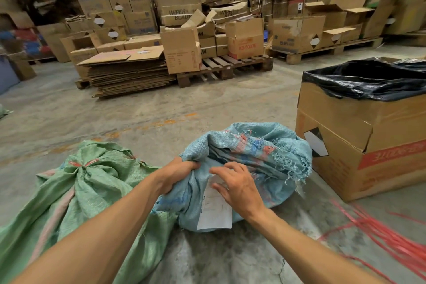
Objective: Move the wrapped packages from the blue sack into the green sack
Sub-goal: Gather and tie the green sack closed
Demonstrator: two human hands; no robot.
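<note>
From the head camera we see our left hand [176, 174] clenched on the bunched rim of the blue sack [251, 159], which sits on the concrete floor [161, 108] just beside the green sack [87, 182]. Our right hand [237, 188] lies with fingers spread on the blue sack's front, touching a white paper label [214, 212], gripping nothing. The green sack's top looks gathered. No wrapped package shows. A bag-lined cardboard box [368, 127] stands right of the blue sack; red straps [380, 235] lie near it.

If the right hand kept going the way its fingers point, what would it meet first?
Likely the left hand, which grips the blue sack at its rim; the right hand points toward it, though depth is unclear.
</note>
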